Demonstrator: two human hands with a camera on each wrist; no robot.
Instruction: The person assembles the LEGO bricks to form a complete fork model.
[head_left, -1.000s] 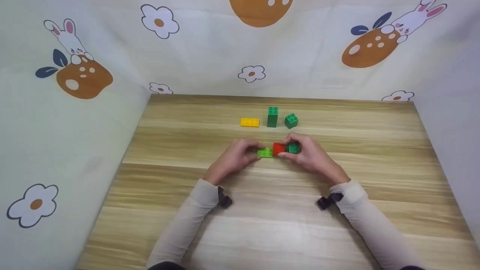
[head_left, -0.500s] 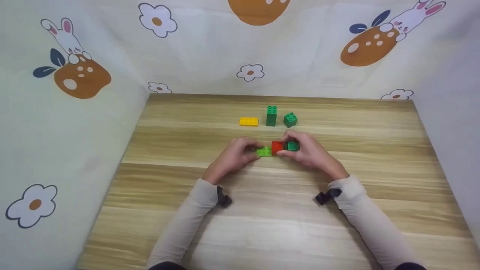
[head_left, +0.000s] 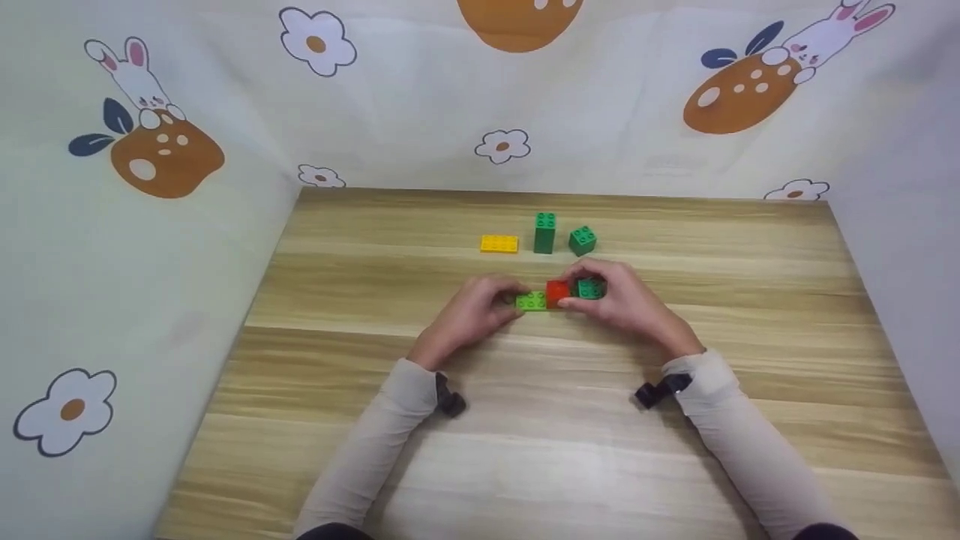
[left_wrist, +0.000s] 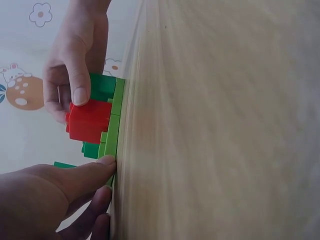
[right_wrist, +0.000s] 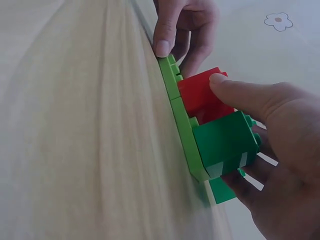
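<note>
My left hand [head_left: 478, 307] pinches the left end of a flat light green toy brick [head_left: 531, 301] between thumb and fingers. With thumb and fingertips, my right hand [head_left: 619, 296] holds a red brick [head_left: 556, 293] by its sides. In the right wrist view, the red brick [right_wrist: 199, 95] sits over the seam between that flat brick [right_wrist: 167, 75] and a second flat light green brick [right_wrist: 185, 135]. A dark green brick [right_wrist: 225, 139] stands on the second one, right beside the red brick and under my right palm. Both flat bricks lie end to end on the wooden table.
Behind the hands stand a flat yellow brick [head_left: 499, 244], a tall dark green block [head_left: 544, 234] and a smaller dark green brick [head_left: 582, 240]. A patterned cloth wall [head_left: 405, 112] closes off the table's back edge.
My right hand has shifted slightly back and to the right, and the red and dark green bricks have moved a little with it. My left hand keeps its grip, nearly still.
</note>
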